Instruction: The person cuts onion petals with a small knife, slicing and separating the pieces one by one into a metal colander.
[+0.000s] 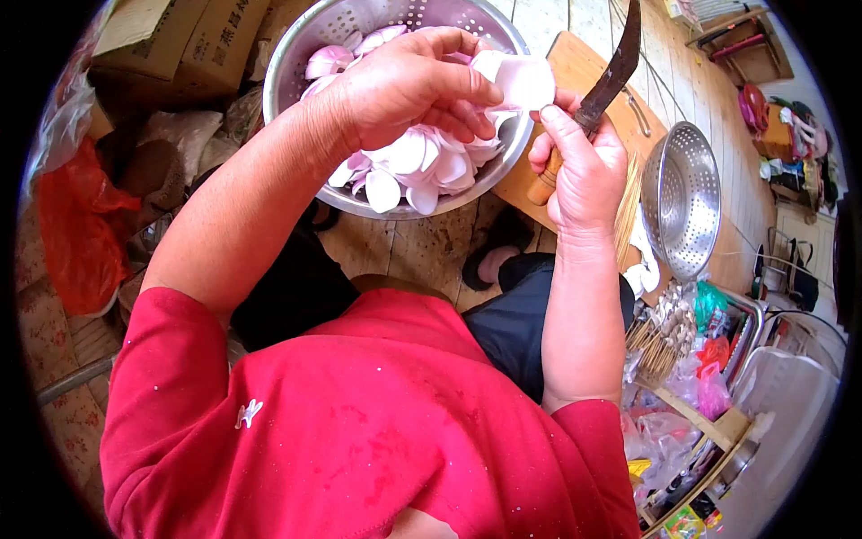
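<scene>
While fingers (476, 87) hold it, white slice (528, 79), curved

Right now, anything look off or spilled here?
Mostly normal. The red shirt has darker, damp-looking patches and white flecks on its front, possibly splashes. The knife blade above the right hand looks dark and stained; rust or residue, I can't tell.

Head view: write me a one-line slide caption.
Left hand, above a perforated metal bowl of pale slices, holds one piece; right hand grips a curved, wooden-handled knife.
</scene>
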